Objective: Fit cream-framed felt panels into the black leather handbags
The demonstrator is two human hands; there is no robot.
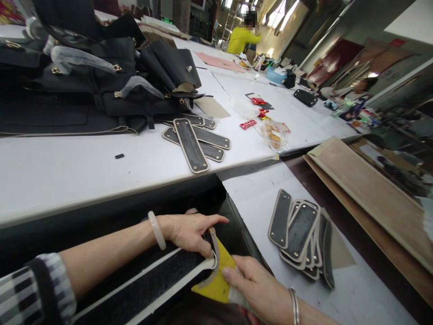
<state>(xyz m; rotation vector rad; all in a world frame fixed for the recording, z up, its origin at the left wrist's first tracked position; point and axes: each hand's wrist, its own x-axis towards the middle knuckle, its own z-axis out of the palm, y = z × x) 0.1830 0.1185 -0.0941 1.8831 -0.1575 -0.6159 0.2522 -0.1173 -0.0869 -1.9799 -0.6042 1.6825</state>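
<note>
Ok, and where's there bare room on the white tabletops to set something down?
Widest is the front left of the long table, between the black bags and its near edge, with a small black scrap there. Another is on the side table, bordered by the strip pile and right forearm. Crowded: the bag heap, the fanned strips.

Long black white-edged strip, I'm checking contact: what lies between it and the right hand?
The head view shows a flat yellow piece in the right hand.
</note>
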